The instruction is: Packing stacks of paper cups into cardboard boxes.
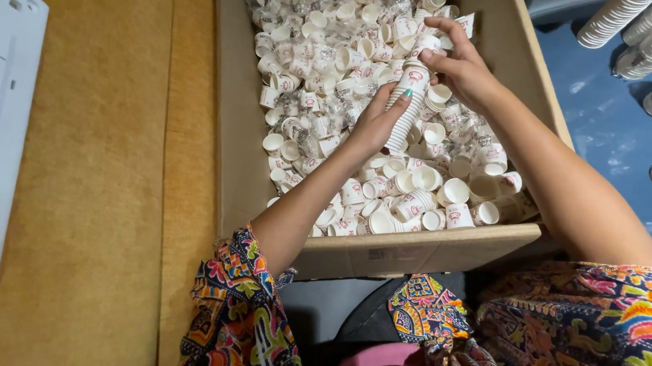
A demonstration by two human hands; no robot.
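Left hand [380,122]: curled around the lower part of the stack of cups [408,105].
Right hand [457,62]: fingers closed on the stack's top.
Stack: small white paper cups, nested — red emblem shown, tilted.
Place: held between both hands, over the cardboard box [413,250] of loose cups.

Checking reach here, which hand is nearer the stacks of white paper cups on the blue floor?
Right hand, nearer those stacks of white paper cups; left hand sits farther away, lower.
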